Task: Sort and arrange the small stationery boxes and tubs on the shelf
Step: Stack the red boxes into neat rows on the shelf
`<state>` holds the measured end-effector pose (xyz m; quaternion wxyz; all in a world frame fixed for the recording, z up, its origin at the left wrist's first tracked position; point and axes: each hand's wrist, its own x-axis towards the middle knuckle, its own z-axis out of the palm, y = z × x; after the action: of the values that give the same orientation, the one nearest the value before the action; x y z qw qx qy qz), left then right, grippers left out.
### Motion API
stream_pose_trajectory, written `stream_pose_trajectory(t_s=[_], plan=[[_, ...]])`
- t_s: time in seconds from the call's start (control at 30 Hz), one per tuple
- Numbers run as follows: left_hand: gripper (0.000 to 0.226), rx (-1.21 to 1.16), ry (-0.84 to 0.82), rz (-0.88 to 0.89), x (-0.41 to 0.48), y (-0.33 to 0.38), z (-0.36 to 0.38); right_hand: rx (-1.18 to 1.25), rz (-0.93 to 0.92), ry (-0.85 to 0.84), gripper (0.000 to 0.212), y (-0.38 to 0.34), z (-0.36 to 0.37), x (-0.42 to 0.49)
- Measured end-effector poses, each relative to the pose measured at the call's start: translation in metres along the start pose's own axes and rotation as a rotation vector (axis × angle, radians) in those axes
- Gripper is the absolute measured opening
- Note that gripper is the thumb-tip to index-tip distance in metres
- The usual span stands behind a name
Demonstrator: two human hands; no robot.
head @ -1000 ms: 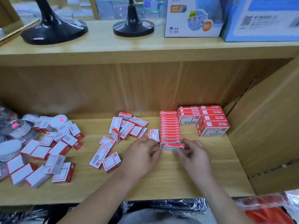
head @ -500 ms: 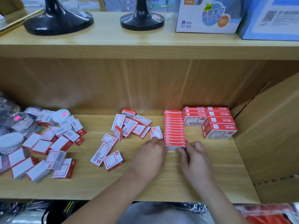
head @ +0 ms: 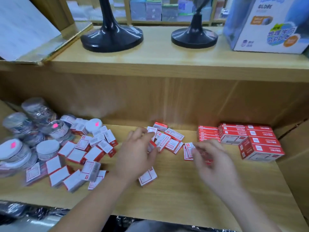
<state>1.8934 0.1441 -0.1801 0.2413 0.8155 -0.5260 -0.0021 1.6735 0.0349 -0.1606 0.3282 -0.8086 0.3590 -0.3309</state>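
Shelf (head: 175,195): wooden; I log all stock on it.
Cartons (head: 260,144): red, stacked at right rear, with a row (head: 208,133) of red boxes just beside them.
Tubs (head: 30,131): heaped far left.
Heap (head: 80,158): loose boxes beside the tubs.
Left hand (head: 137,153): fingers curled over the middle boxes (head: 170,139).
Right hand (head: 215,164): fingertips at two upright boxes (head: 188,150).
Blur: I cannot tell either grip.

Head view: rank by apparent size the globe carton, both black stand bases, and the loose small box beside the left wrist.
1. globe carton, though cropped.
2. left stand base.
3. right stand base, slightly smaller-looking.
4. loose small box, smallest despite being nearest.
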Motion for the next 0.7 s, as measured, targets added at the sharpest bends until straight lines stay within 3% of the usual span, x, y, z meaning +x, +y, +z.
stream_pose_trajectory(t_s=[0.07,0.17,0.27,0.33,0.5,0.6,0.7], plan=[[0.059,-0.024,-0.167,-0.007,0.011,-0.009,0.002,-0.135,-0.043,-0.137,0.032,-0.009,0.029,0.028],[0.058,-0.054,-0.310,0.043,0.021,-0.012,0.009,-0.387,0.042,-0.352,0.061,-0.003,0.067,0.053],[0.048,0.020,-0.290,0.077,0.020,-0.017,0.007,-0.600,0.140,-0.471,0.076,0.008,0.087,0.052],[0.049,0.027,-0.249,0.073,0.017,-0.019,0.004,-0.634,0.141,-0.450,0.088,0.010,0.092,0.046],[0.048,0.118,-0.275,0.008,0.022,-0.013,0.000,-0.550,0.133,-0.390,0.070,0.001,0.093,0.024],[0.037,-0.032,-0.288,-0.048,0.021,-0.017,0.001,-0.453,0.132,-0.344,0.057,-0.003,0.081,0.024],[0.029,-0.197,-0.144,-0.041,0.020,-0.024,-0.001,-0.437,0.195,-0.299,0.030,-0.010,0.071,0.037]])
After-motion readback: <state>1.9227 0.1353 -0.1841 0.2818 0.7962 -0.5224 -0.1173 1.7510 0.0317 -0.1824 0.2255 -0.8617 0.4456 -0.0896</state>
